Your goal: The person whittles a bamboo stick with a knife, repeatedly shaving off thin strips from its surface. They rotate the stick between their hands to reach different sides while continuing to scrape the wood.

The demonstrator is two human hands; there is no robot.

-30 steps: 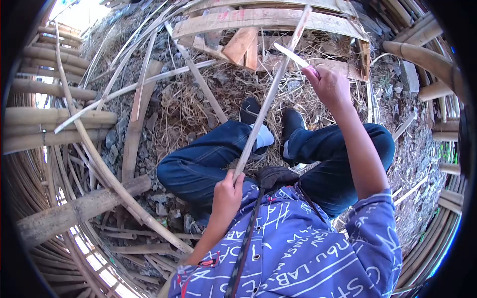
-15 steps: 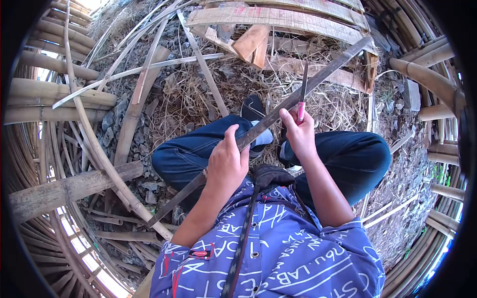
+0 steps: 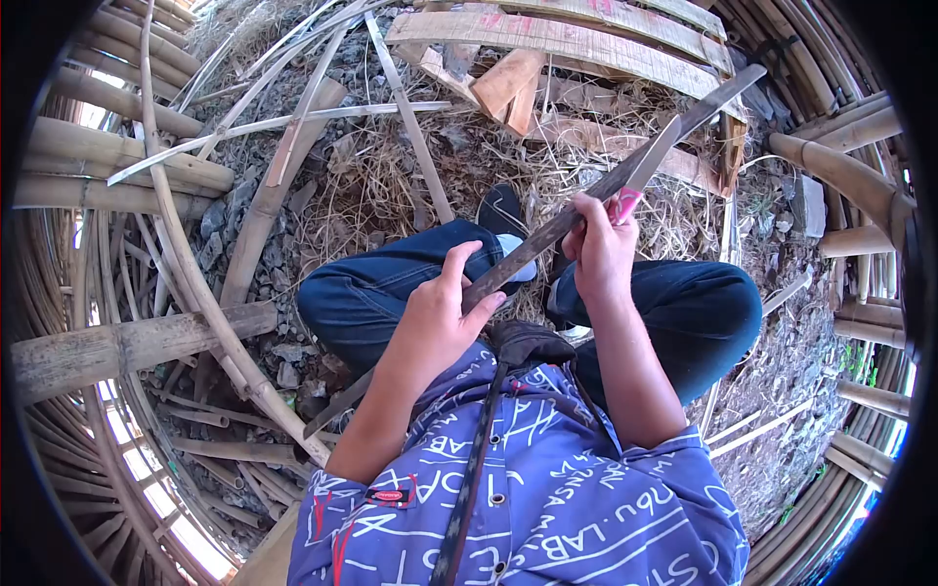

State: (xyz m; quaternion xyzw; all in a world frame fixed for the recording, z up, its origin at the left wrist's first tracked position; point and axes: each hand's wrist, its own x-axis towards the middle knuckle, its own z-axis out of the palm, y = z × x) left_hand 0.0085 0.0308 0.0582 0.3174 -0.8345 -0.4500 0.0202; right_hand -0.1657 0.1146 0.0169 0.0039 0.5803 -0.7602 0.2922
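Note:
A long, dark, flat bamboo strip (image 3: pixel 525 250) slants across my lap, from beside my left forearm up toward the slatted wood at the upper right. My left hand (image 3: pixel 435 317) is wrapped around its lower part, with the index finger raised along it. In my right hand (image 3: pixel 603 249) is a knife (image 3: pixel 657 164) with a pink handle. Its pale blade points up and right, lying over or against the strip's edge. The right fingers and thumb also touch the strip. Part of the strip is hidden behind my left hand and forearm.
Wooden pallet slats (image 3: pixel 557 37) lie ahead on straw-covered ground. Bamboo poles (image 3: pixel 137 356) and thin split strips (image 3: pixel 410 137) lie to the left, over grey stones. Stacked bamboo (image 3: pixel 850 181) lines the right side. My crossed legs (image 3: pixel 391 283) are below the hands.
My right hand has turned, so the knife's blade now shows its broad face and tilts farther right. The strip has shifted slightly up and right. My left hand still holds it.

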